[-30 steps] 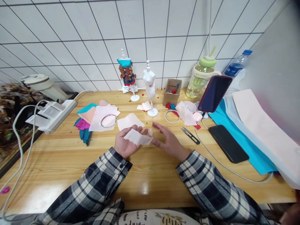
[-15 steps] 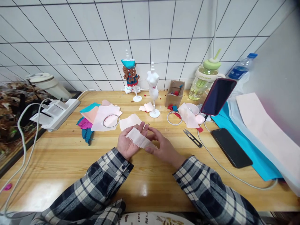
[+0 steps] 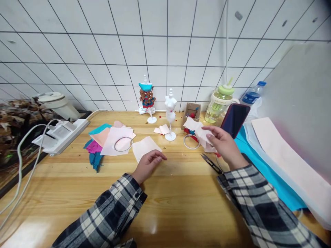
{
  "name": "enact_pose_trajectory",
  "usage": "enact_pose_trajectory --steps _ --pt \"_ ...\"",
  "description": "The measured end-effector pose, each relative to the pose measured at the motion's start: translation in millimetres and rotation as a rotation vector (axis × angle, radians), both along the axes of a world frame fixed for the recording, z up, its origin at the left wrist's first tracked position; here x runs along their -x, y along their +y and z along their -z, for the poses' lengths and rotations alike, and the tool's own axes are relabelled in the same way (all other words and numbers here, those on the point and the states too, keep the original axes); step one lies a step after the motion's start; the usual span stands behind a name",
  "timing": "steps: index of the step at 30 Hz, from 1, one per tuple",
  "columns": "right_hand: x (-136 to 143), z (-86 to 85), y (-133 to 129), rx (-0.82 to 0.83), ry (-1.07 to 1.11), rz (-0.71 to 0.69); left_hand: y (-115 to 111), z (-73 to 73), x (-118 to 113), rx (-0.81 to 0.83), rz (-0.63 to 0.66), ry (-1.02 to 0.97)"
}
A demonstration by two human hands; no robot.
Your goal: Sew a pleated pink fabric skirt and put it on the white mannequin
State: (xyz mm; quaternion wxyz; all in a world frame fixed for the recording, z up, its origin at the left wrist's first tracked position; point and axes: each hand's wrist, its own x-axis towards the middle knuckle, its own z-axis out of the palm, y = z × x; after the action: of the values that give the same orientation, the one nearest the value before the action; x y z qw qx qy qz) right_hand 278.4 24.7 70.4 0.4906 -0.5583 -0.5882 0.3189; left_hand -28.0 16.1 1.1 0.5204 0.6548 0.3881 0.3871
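Observation:
Between the thumb and fingers of my right hand (image 3: 225,146) is a pale pink crepe paper strip (image 3: 193,124) with a jagged edge. The strip hangs above a silver ring (image 3: 191,142) and more pale scraps, partly covering them. My left hand (image 3: 149,164) is low over the table with its fingers loosely stretched to the right, holding nothing. Just beyond it lies a pale pink paper sheet (image 3: 146,146). A bare white miniature dress form (image 3: 170,106) stands upright farther back. Thread snips (image 3: 211,163) lie below my right hand.
A second dress form (image 3: 147,98) wears a blue, brown and red outfit. Coloured paper pieces (image 3: 103,136) lie left with another ring (image 3: 123,150). A small cardboard box (image 3: 191,111), a jug (image 3: 219,103) and a propped phone (image 3: 236,119) stand right; a power strip (image 3: 60,137) is left.
My right hand has carried the paper strip away from my left hand, to the right and farther back. My left hand has let go of the strip and turned palm down. The view has tilted up.

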Motion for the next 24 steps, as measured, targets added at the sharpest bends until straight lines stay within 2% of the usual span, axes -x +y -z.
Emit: enact_pose_trajectory --steps 2,4,8,10,12,15,17,19,21,24 --pt "-16 0.9 15 0.057 0.007 0.035 -2 -2.2 -1 -0.089 0.024 0.121" --pt "-27 10.7 28 0.034 -0.038 0.085 -2 -3.8 -1 -0.197 0.015 0.229" --pt "-43 45.7 38 0.051 -0.403 0.232 7 -5.1 13 -0.465 -0.086 0.466" --pt "-47 61.2 35 0.074 -0.568 0.258 15 -4.6 26 -0.540 -0.170 0.607" --pt "-47 70.7 27 0.044 -0.700 0.260 22 -2.5 38 -0.545 -0.249 0.767" --pt "-40 74.2 8 -0.156 -0.874 0.349 27 2.5 47 -0.512 -0.277 0.939" --pt "-30 72.8 -8 -0.291 -0.880 0.442 28 4.5 47 -0.499 -0.278 0.976" --pt "-18 71.1 -24 -0.397 -0.828 0.472 30 3.2 48 -0.504 -0.293 0.933" --pt "-7 70.0 -36 -0.484 -0.799 0.406 33 -1.1 56 -0.517 -0.341 0.848" --pt "0 69.8 -45 -0.554 -0.776 0.341 39 -8.6 86 -0.547 -0.490 0.825"
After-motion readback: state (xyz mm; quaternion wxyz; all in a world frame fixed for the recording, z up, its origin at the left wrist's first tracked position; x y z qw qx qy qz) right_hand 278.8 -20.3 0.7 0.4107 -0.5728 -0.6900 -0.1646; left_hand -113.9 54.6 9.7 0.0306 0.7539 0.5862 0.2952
